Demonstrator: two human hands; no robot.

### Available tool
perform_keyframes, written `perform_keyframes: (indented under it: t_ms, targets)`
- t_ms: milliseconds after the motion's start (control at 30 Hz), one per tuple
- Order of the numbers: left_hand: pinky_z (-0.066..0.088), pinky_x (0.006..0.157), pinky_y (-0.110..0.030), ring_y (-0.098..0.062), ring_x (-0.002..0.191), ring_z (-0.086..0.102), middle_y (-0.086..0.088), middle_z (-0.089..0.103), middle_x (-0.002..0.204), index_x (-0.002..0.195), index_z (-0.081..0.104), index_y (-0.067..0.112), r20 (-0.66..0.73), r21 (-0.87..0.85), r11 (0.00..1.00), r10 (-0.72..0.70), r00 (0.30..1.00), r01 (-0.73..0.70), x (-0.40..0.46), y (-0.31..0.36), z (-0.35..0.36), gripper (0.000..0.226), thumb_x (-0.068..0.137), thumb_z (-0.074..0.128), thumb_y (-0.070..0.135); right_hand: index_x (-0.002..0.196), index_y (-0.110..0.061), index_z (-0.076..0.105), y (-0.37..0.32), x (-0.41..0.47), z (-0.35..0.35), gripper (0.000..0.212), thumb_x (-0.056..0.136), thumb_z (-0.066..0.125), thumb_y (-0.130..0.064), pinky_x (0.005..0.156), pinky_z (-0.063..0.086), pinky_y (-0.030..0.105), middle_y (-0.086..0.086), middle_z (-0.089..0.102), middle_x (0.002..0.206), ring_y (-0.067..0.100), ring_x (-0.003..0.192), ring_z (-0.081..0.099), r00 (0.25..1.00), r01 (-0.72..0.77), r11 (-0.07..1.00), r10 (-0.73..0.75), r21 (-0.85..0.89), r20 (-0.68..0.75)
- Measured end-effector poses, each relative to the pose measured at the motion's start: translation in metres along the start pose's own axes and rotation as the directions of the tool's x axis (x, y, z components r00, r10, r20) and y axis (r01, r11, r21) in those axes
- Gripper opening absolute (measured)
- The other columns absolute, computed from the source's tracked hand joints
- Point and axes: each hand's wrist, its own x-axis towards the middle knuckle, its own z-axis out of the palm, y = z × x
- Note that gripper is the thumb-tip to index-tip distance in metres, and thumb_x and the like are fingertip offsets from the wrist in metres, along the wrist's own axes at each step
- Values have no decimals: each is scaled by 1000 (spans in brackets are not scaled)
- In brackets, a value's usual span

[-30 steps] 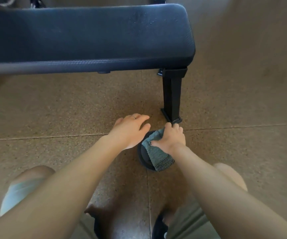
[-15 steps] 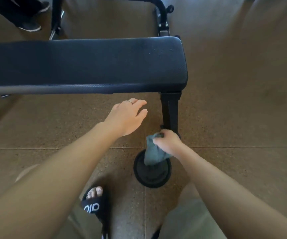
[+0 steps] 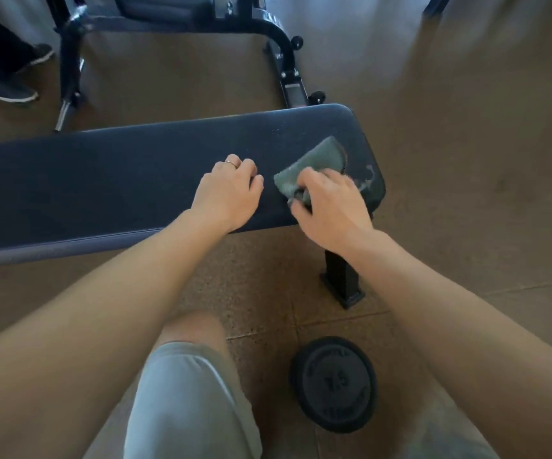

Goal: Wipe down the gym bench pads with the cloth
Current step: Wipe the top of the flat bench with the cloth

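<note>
The dark blue bench pad runs from the left edge to just right of centre. A grey-green cloth lies on the pad's right end. My right hand grips the cloth's near edge with curled fingers and holds it against the pad. A faint wet streak shows on the pad just right of the cloth. My left hand rests on the pad to the left of the cloth, its fingers curled under, holding nothing. A ring sits on one finger.
A black weight plate lies on the cork-coloured floor near my right knee. The bench's black leg stands beside it. A second bench frame stands behind. Another person's shoes are at the far left.
My right hand lifted the cloth off the weight plate on the floor and brought it up onto the pad's right end. My left hand rose from the floor area onto the pad.
</note>
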Motion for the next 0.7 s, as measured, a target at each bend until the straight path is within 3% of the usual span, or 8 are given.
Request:
perform_keyframes:
  t_ms: [67,133,233,367,400,467,533,700]
  targets:
    - [43,96,-46,-31,118,49,-6,51,134,129,53,20,-52,91,994,62,997,-57,10,-17,16,32,108,37,38,141,-18,46,-2,-5,29,58,99,47,-57,126,19,48,8,40,161,33,151,29,993,-18,995,30,-96,118]
    - [42,98,-44,-28,120,49,-3,51,134,127,52,23,-133,98,990,113,985,-101,14,-29,30,29,107,38,39,154,-21,35,-8,-3,42,70,100,33,-66,129,6,47,3,26,168,26,157,15,988,-99,992,107,-84,108]
    - [43,98,-43,-26,120,49,-1,52,132,126,51,24,-177,78,985,167,970,-155,17,-34,37,30,105,38,40,160,-26,31,-17,10,37,68,104,23,-63,128,10,43,-3,27,168,19,156,16,977,-179,982,185,-55,109]
    - [42,98,-43,-26,121,49,-1,52,132,126,52,23,-193,56,984,175,965,-167,17,-37,38,32,103,38,40,154,-20,44,-21,36,19,54,107,30,-44,112,35,40,2,57,147,23,136,49,968,-245,969,246,26,-56]
    - [42,98,-43,-25,121,49,-1,52,131,126,52,23,-197,60,983,184,963,-175,17,-37,38,32,103,37,40,156,-19,42,-20,42,19,54,108,29,-42,116,32,41,4,52,152,24,141,45,964,-261,965,260,-32,-52]
    - [42,96,-43,-25,120,50,-1,52,130,126,51,23,-195,69,980,194,961,-184,18,-38,40,32,103,37,40,163,-21,22,-19,51,30,59,109,20,-44,127,12,44,5,23,169,24,157,15,943,-302,940,319,-158,93]
    - [43,95,-43,-25,119,50,-2,53,130,126,51,22,-193,73,980,198,961,-187,20,-38,41,31,103,38,39,165,-20,7,-20,54,43,63,108,13,-46,128,-1,44,4,2,173,23,159,-5,911,-336,919,373,-208,174]
    - [45,95,-44,-26,120,50,-3,52,130,126,49,22,-184,96,980,189,965,-173,19,-38,42,30,103,37,38,165,-19,3,-17,68,42,62,109,14,-44,128,-5,42,3,-3,173,21,158,-10,923,-297,931,337,-211,188]
